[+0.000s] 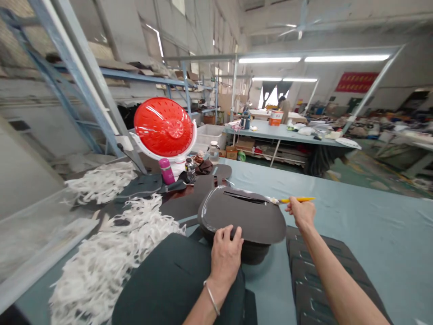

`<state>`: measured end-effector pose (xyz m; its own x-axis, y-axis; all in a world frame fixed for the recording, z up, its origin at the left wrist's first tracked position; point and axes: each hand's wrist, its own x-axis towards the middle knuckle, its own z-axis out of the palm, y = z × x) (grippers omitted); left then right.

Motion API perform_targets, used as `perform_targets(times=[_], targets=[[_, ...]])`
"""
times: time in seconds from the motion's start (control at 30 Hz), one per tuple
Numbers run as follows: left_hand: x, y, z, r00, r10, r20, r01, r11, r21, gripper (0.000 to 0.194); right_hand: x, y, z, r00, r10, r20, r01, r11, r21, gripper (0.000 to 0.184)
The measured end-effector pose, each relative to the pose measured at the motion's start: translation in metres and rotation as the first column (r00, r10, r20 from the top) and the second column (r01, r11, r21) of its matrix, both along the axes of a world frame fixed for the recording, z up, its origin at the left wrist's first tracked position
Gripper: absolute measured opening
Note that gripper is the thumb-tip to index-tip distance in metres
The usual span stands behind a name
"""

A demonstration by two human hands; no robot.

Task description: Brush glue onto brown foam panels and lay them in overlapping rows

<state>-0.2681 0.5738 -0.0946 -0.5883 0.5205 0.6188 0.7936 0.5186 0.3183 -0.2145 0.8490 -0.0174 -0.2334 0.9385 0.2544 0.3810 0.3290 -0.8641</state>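
A stack of rounded dark grey panels, its top panel (241, 216) slotted near the far side, sits at the middle of the table. White paste-like streaks run along the top panel's left and far rim. My left hand (227, 253) rests its fingertips on the near edge of that panel, fingers slightly apart, thumb not visible. In my right hand (301, 211) is a yellow-handled brush (297, 199), its whitish tip touching the panel's far right edge. Below my left forearm lies a dark green padded piece (169, 280).
White strips (101, 262) are heaped on the left. Overlapping dark slotted pieces (324, 266) lie at right on the blue-green table (355, 212). Behind the stack stand a red round heater (165, 128), a pink bottle (166, 171) and a glass jar (214, 152). A person (284, 108) is far back.
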Motion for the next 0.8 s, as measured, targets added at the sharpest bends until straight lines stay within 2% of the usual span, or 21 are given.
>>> perform_targets(times=[0.1, 0.23, 0.3, 0.33, 0.4, 0.43, 0.47, 0.5, 0.53, 0.57, 0.63, 0.67, 0.7, 0.73, 0.8], targets=[[0.002, 0.001, 0.003, 1.000, -0.006, 0.000, 0.006, 1.000, -0.027, 0.032, 0.038, -0.004, 0.000, 1.000, -0.027, 0.009, 0.027, 0.999, -0.029, 0.023], [0.009, 0.002, 0.007, 1.000, -0.017, 0.026, 0.018, 0.999, -0.031, 0.031, 0.083, -0.042, -0.009, 0.999, 0.025, -0.039, -0.027, 0.998, -0.049, 0.021], [0.009, -0.002, 0.010, 0.997, -0.036, 0.069, 0.037, 0.999, -0.009, 0.031, 0.106, -0.067, -0.010, 0.999, -0.002, -0.043, 0.002, 1.000, 0.007, 0.019], [0.006, -0.005, 0.013, 0.991, -0.073, 0.109, 0.073, 0.997, 0.008, 0.031, 0.115, -0.080, -0.009, 0.997, -0.051, -0.059, 0.055, 0.997, 0.061, 0.018], [-0.008, -0.012, 0.021, 0.951, -0.194, 0.239, 0.179, 0.980, 0.084, 0.030, 0.118, -0.109, -0.004, 0.981, -0.139, -0.136, 0.162, 0.970, 0.180, 0.015], [-0.019, -0.016, 0.027, 0.914, -0.255, 0.317, 0.218, 0.965, 0.150, 0.030, 0.110, -0.124, -0.002, 0.977, -0.124, -0.175, 0.162, 0.961, 0.224, 0.014], [-0.032, -0.019, 0.033, 0.870, -0.303, 0.388, 0.229, 0.947, 0.227, 0.030, 0.097, -0.141, 0.000, 0.979, -0.046, -0.198, 0.096, 0.963, 0.252, 0.014], [-0.047, -0.022, 0.039, 0.827, -0.336, 0.450, 0.212, 0.929, 0.304, 0.031, 0.079, -0.160, 0.001, 0.975, 0.092, -0.204, -0.036, 0.964, 0.264, 0.014], [-0.062, -0.024, 0.044, 0.788, -0.359, 0.500, 0.179, 0.911, 0.371, 0.033, 0.057, -0.178, 0.000, 0.944, 0.263, -0.197, -0.207, 0.942, 0.264, 0.015], [-0.077, -0.025, 0.048, 0.755, -0.371, 0.541, 0.145, 0.898, 0.414, 0.034, 0.035, -0.196, -0.003, 0.882, 0.434, -0.181, -0.383, 0.886, 0.260, 0.015], [-0.101, -0.025, 0.050, 0.717, -0.354, 0.601, 0.121, 0.911, 0.393, 0.034, -0.004, -0.224, -0.013, 0.738, 0.657, -0.153, -0.608, 0.746, 0.270, 0.016], [-0.110, -0.024, 0.049, 0.722, -0.318, 0.614, 0.128, 0.934, 0.333, 0.033, -0.015, -0.231, -0.020, 0.691, 0.710, -0.137, -0.662, 0.698, 0.273, 0.016], [-0.116, -0.023, 0.045, 0.748, -0.267, 0.608, 0.135, 0.957, 0.255, 0.032, -0.019, -0.233, -0.027, 0.674, 0.728, -0.126, -0.684, 0.679, 0.267, 0.016], [-0.119, -0.023, 0.041, 0.787, -0.216, 0.578, 0.140, 0.975, 0.175, 0.030, -0.013, -0.229, -0.035, 0.685, 0.719, -0.118, -0.680, 0.689, 0.250, 0.016], [-0.119, -0.023, 0.031, 0.862, -0.157, 0.482, 0.142, 0.988, 0.067, 0.029, 0.022, -0.207, -0.045, 0.774, 0.624, -0.109, -0.595, 0.775, 0.215, 0.017]])
